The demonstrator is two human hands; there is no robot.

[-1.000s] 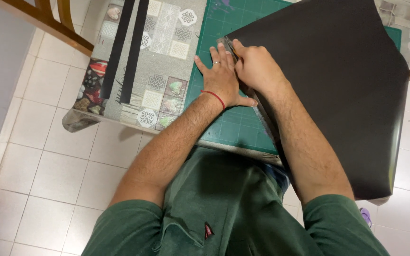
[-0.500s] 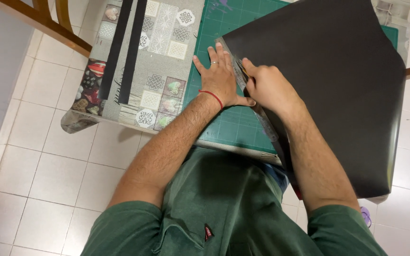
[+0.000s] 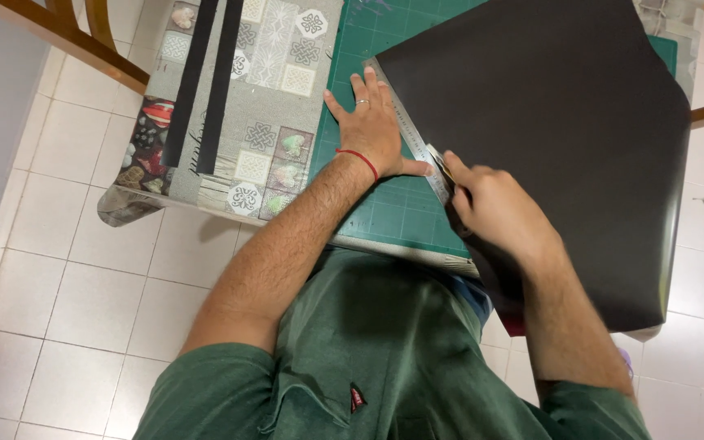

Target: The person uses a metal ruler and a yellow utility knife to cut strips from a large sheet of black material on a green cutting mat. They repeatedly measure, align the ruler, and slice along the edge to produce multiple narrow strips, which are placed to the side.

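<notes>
Head view, looking down: large black sheet (image 3: pixel 547 138), matte, smooth, lying on a green cutting mat (image 3: pixel 385 212) and overhanging the mat's near and right edges. Metal ruler (image 3: pixel 405 122) laid along the sheet's left edge, running diagonally over the mat. Left hand (image 3: pixel 372 126), fingers spread flat, presses on the ruler and mat; ring on one finger, red cord at the wrist. Right hand (image 3: pixel 490 208) curled closed around a small cutting tool (image 3: pixel 442 169), mostly hidden, its tip at the ruler's near end. Against the frame half a second ago, the right hand sits further down the ruler, toward the mat's near edge; the left hand has not moved. Left of the mat: patterned tablecloth (image 3: pixel 262 147) with two black strips (image 3: pixel 205 81) lying on it. Wooden chair (image 3: pixel 75 41) beyond the cloth's far left corner. Right forearm covers the sheet's near left corner.
</notes>
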